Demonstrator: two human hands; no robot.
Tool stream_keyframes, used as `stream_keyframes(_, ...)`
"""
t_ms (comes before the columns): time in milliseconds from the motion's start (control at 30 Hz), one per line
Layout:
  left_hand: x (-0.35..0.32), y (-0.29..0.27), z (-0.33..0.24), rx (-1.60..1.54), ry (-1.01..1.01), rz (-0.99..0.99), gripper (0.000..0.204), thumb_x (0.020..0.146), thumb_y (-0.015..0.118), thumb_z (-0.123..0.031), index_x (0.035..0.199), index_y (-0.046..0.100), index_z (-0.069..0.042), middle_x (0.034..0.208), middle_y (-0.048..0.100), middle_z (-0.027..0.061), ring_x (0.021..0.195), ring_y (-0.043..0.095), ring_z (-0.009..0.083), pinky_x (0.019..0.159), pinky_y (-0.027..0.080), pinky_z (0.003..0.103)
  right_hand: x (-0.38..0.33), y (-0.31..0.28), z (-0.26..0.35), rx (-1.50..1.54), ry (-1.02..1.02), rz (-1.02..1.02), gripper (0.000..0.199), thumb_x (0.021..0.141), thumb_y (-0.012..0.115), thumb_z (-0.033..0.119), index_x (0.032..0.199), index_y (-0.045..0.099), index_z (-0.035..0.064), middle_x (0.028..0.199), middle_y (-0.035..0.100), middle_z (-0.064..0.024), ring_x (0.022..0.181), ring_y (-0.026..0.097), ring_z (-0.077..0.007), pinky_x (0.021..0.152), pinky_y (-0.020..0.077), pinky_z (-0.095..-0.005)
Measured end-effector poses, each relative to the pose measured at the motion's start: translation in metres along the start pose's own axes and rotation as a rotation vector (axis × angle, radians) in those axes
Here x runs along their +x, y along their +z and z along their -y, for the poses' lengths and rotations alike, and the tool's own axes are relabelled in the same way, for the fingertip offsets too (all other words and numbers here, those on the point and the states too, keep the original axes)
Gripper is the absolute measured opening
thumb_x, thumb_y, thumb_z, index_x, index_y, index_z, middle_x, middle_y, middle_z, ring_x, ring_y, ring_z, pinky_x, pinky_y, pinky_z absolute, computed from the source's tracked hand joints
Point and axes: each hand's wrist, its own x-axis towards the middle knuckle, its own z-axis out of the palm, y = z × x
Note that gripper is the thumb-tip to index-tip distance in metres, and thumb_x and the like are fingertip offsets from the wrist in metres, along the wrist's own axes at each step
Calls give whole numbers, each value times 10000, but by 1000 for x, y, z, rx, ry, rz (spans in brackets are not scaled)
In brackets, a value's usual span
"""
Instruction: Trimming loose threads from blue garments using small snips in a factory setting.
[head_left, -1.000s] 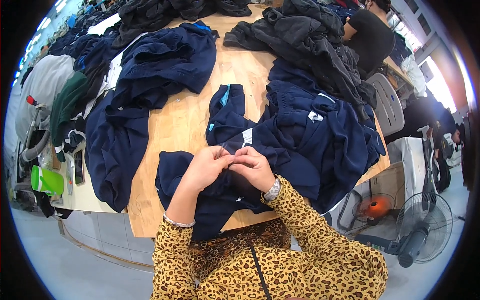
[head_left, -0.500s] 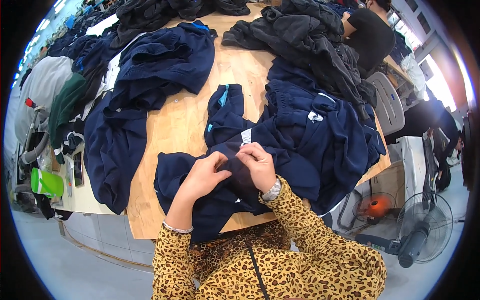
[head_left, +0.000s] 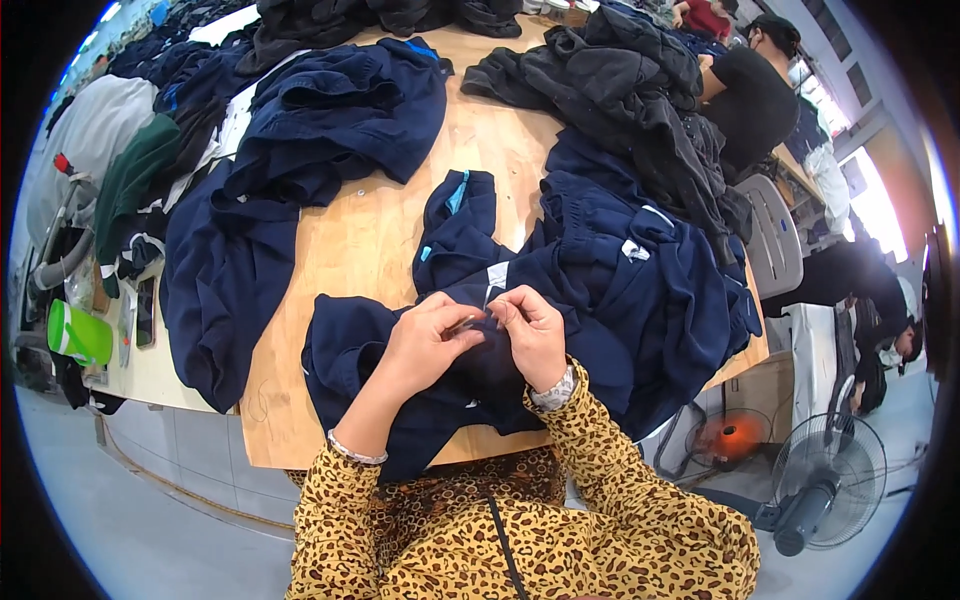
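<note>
A navy garment (head_left: 350, 345) lies bunched on the wooden table in front of me, with a white label (head_left: 497, 274) just beyond my fingertips. Over its dark middle part, my left hand (head_left: 430, 342) is closed, thumb and fingers pinched together. Something thin and dark shows between them, too small to name. My right hand (head_left: 535, 335) pinches close beside it, fingertips nearly meeting those of the left. Whatever the right fingers hold is too small to make out. Light blue tabs show on a narrow navy piece (head_left: 460, 215) farther back.
Navy garments (head_left: 640, 290) are heaped on the right, with dark grey ones (head_left: 620, 80) behind. Another navy pile (head_left: 330, 120) hangs over the wooden table's (head_left: 340, 250) left side. A green container (head_left: 80, 333) stands far left, a fan (head_left: 825, 480) lower right. A person in black (head_left: 755, 100) works at back right.
My fingertips have drawn closer together, and a thin dark thing now shows in the left hand's pinch. The whole view has shifted slightly; the garments lie as before.
</note>
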Motion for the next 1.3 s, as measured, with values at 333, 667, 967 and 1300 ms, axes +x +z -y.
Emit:
stream_keyframes(333,-3,-8,3,-789,-328,-17,109,869,634,-104,895,637,2,744,570,-47,627,466,8,552,349,145,1,1,8,-37,-48,18,121,897,595,88,822,593,-6,747,564,8,675,501,-55,626,412,-185)
stream_keyframes(667,-46,18,-17,388,276,-244,191,692,731,-34,871,680,-77,779,544,59,583,584,187,522,486,278,3,5,21,-180,-207,10,122,851,640,66,787,587,-25,722,554,-31,639,494,-82,574,396,-216)
stream_keyframes(967,-38,-6,-10,-325,-104,-187,58,834,648,-51,833,629,4,719,600,26,592,527,76,548,434,213,-2,-1,18,-6,-24,31,113,885,612,94,812,594,9,716,551,13,622,480,-44,561,388,-186)
stream_keyframes(1300,-71,-65,-21,-878,116,31,89,814,648,-30,772,594,26,706,594,69,538,491,75,464,367,199,-5,-6,15,37,26,62,120,902,589,103,822,597,13,711,570,3,604,493,-47,563,402,-177)
